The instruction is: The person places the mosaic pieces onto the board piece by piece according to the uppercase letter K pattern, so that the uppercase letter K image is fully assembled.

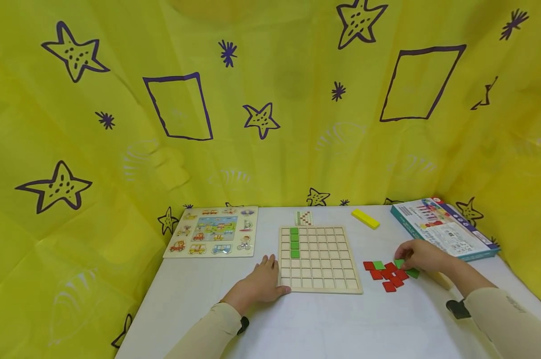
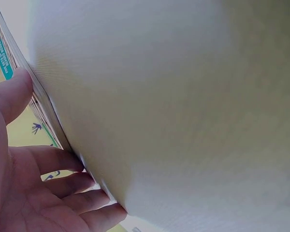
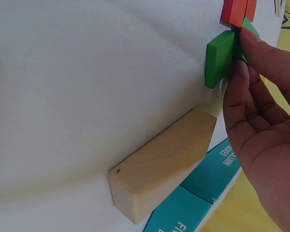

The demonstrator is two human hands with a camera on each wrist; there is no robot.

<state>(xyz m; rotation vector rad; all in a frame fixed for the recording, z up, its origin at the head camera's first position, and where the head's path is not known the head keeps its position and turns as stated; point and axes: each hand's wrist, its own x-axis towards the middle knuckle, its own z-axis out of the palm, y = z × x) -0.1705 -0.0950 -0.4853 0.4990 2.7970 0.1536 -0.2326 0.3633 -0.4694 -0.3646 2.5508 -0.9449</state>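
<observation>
A wooden grid board (image 1: pixel 324 271) lies in the middle of the white table, with a short column of green tiles (image 1: pixel 294 243) in its upper left cells. My left hand (image 1: pixel 267 279) lies flat at the board's lower left corner, and in the left wrist view its straight fingers (image 2: pixel 63 186) touch the board's edge (image 2: pixel 41 99). A pile of red and green tiles (image 1: pixel 387 274) lies right of the board. My right hand (image 1: pixel 405 259) is at the pile's right end, with thumb and finger (image 3: pixel 261 53) pinching a green tile (image 3: pixel 249 26) beside another green tile (image 3: pixel 219 58).
A plain wooden block (image 3: pixel 162 164) lies on the table under my right wrist. A teal game box (image 1: pixel 445 228) sits at the back right and a yellow block (image 1: pixel 365 218) behind the board. A small pattern card (image 1: pixel 304 218) and a vehicle puzzle (image 1: pixel 214 232) lie farther left.
</observation>
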